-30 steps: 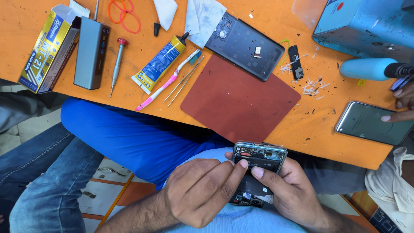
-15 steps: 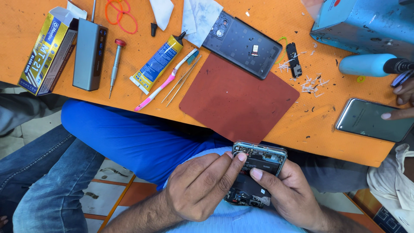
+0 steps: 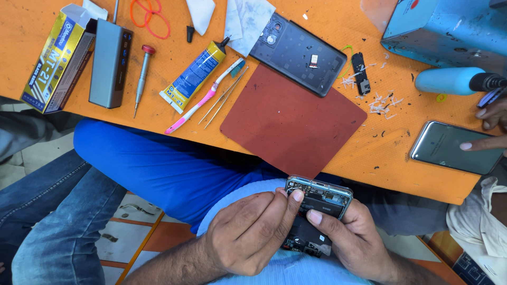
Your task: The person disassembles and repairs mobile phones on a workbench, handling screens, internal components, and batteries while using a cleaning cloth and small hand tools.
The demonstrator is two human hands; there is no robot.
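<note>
An opened phone (image 3: 318, 207) with its inner parts showing rests in my lap, below the orange table edge. My right hand (image 3: 355, 241) cups it from below and the right, thumb on its inner face. My left hand (image 3: 252, 235) comes in from the left, fingers pinched at the phone's top left corner. The phone's lower end is partly hidden by my fingers.
On the orange table (image 3: 401, 158) lie a dark red mat (image 3: 292, 121), a black back cover (image 3: 298, 54), a glue tube (image 3: 194, 77), a toothbrush (image 3: 203, 98), tweezers (image 3: 224, 99), a screwdriver (image 3: 141, 77), a grey box (image 3: 110, 62) and a blue machine (image 3: 449, 29). Another person's hand (image 3: 488, 126) touches a second phone (image 3: 454, 149).
My hands with the opened phone stay almost still; the fingers shift slightly on it. The view has drifted a little.
</note>
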